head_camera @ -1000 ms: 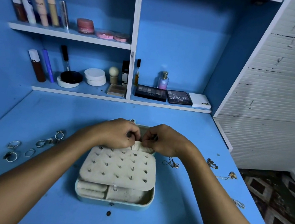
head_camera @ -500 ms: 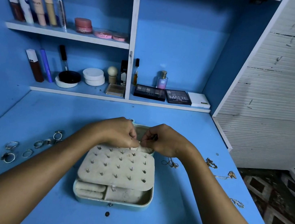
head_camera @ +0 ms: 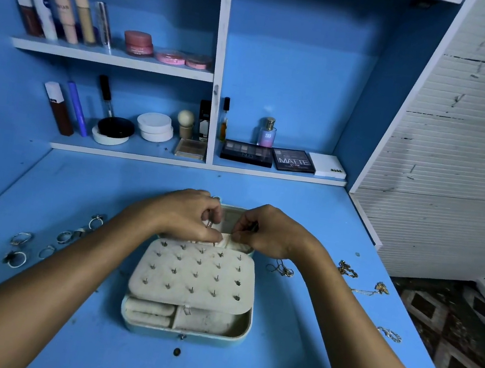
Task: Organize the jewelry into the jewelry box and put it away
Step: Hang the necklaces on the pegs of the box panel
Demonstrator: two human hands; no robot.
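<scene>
With both hands bunched over the far end of the open jewelry box [head_camera: 185, 330], left hand [head_camera: 186, 216] fingers curled, pinching what may be a small earring [head_camera: 210, 224], right hand [head_camera: 269, 231] fingertips nipped onto the cream flap [head_camera: 235, 245] just beside. Earring right above the studded pad [head_camera: 194, 273], post seemingly downward, so a short drop toward the near rows. Rings [head_camera: 39, 244] well off left, chains [head_camera: 361, 281] right, untouched
</scene>
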